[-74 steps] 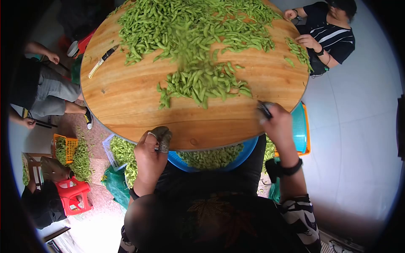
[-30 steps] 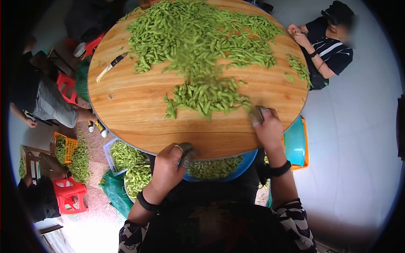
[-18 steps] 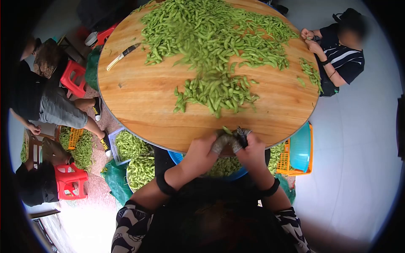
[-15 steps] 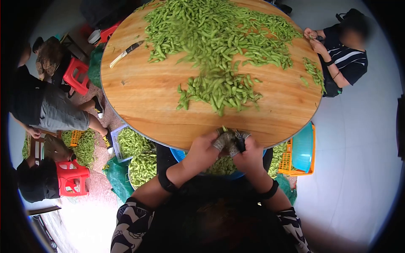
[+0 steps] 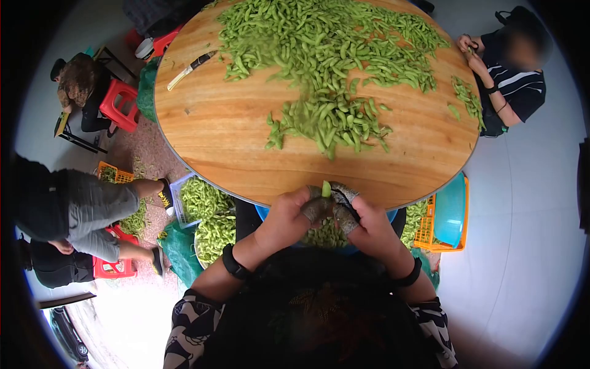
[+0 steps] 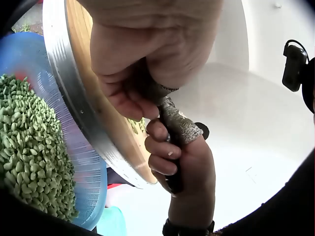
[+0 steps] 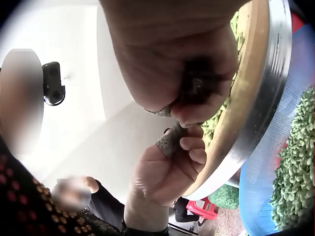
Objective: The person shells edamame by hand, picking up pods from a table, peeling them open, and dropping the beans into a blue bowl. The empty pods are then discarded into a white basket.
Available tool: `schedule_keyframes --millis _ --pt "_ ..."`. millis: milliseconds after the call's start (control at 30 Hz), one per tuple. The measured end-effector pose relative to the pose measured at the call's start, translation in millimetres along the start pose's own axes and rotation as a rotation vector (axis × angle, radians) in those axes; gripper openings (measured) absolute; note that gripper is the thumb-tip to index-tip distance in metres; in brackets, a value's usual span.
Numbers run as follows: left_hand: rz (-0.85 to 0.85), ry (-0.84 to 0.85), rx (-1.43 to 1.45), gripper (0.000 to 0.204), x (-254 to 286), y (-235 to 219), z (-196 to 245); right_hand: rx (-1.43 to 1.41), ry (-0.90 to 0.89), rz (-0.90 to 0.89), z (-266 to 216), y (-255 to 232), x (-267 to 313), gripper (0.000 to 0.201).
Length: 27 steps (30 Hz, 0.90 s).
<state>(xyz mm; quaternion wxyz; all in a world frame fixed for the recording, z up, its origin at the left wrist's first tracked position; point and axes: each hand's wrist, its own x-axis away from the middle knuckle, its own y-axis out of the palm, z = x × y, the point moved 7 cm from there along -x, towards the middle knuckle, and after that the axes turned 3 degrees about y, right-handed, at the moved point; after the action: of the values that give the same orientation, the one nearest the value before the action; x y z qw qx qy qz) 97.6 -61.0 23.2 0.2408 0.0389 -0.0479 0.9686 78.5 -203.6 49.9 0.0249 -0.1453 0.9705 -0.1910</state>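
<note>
Hands pinching green pod, perhaps dark-handled tool

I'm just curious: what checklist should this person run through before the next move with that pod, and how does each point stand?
1. Pod held by left hand: ok, its tip shows above the fingers.
2. Dark tool gripped in right hand: ok, fingers curl round it.
3. Grey finger wraps on: ok, seen on both hands.
4. Tool's working end away from skin: cannot tell, hidden between the hands.
5. Blue basket near: ok, below the table edge, holding shelled beans.
</note>
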Motion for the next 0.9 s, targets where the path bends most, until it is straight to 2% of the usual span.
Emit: schedule_keyframes --millis 133,200,233,300,367,433,467,500,533,600,633,667,700,733,800,833,900 --pt "-0.029 -0.045 -0.045 0.007 1.3 1.4 -1.4 -0.028 0.062 -0.069 1.8 -0.2 0.7 0.046" --pt "0.022 0.258 -0.285 0.005 3.2 1.3 21.5 -0.044 0.074 -0.093 -1.9 -2.6 1.4 0.048" --pt "0.024 0.256 -0.286 0.005 4.7 1.5 19.0 -0.059 0.088 -0.117 -2.7 -2.2 1.6 0.049" --pt "0.094 0.473 -0.847 0.005 12.4 5.2 25.2 -0.041 0.055 -0.089 5.9 2.8 -0.2 0.045" --pt "0.098 0.448 -0.86 0.005 13.8 5.0 22.6 -0.027 0.026 -0.057 6.4 4.3 -0.9 0.04" --pt "0.103 0.425 -0.87 0.006 12.7 1.9 19.4 -0.439 0.328 -0.198 19.7 16.7 2.0 0.039" --pt "-0.003 0.351 -0.435 0.008 11.1 -0.9 11.3 -0.439 0.33 -0.2 24.8 13.7 1.8 0.039" --pt "-0.099 0.268 -0.001 0.012 10.7 -1.3 4.7 -0.768 0.399 -0.371 29.6 20.8 4.5 0.036" --pt "-0.094 0.263 0.003 0.012 12.3 -4.9 3.1 -1.099 0.468 -0.542 26.8 29.3 10.5 0.033" --pt "-0.285 -0.128 0.576 0.014 13.7 5.3 -17.5 -1.12 0.533 -0.503 30.4 32.5 12.5 0.034" --pt "-0.286 -0.128 0.577 0.014 12.2 6.4 -14.7 -1.141 0.593 -0.461 32.0 33.7 12.8 0.034" --pt "-0.2 -0.114 0.396 0.014 8.6 2.9 -11.8 -1.141 0.593 -0.459 28.3 34.8 12.1 0.034" --pt "-0.115 -0.1 0.215 0.013 5.3 -1.0 -10.0 -0.968 0.567 -0.379 28.4 30.8 9.1 0.035" --pt "-0.117 -0.099 0.215 0.013 3.9 2.1 -9.7 -0.796 0.538 -0.3 29.1 26.4 6.1 0.037" --pt "0.146 0.36 -0.637 0.012 6.5 -5.4 22.2 -0.708 0.496 -0.252 31.1 28.8 4.6 0.037" --pt "0.144 0.358 -0.637 0.012 6.8 -3.6 21.9 -0.621 0.456 -0.206 32.1 27.1 3.6 0.038" --pt "0.196 0.437 -1.004 0.013 10.2 2.5 28.1 -0.598 0.454 -0.175 33.4 26.9 2.3 0.039"
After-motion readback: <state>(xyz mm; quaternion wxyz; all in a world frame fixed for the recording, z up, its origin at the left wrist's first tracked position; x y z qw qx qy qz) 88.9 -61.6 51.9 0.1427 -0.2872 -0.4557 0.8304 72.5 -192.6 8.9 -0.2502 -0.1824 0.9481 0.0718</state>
